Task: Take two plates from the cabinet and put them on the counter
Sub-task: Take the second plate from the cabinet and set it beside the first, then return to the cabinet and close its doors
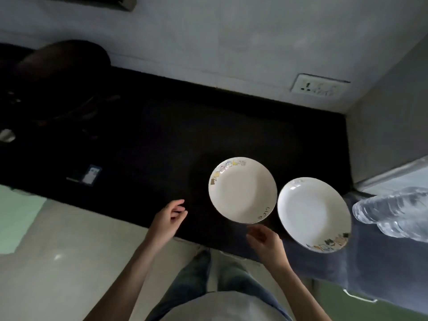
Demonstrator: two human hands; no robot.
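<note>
Water bottle (393,212) beside right plate (313,213)

We can read almost nothing here. The left plate (242,189) carries small dark lettering on its rim at about five o'clock, too blurred for us to make out. The right plate (314,214) shows only little pictures on its rim near five o'clock.

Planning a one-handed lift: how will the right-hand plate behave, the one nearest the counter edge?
The right plate looks glazed ceramic, so probably stiff, slippery and breakable. Its near rim seems past the counter edge, so pressing there might tip it.
</note>
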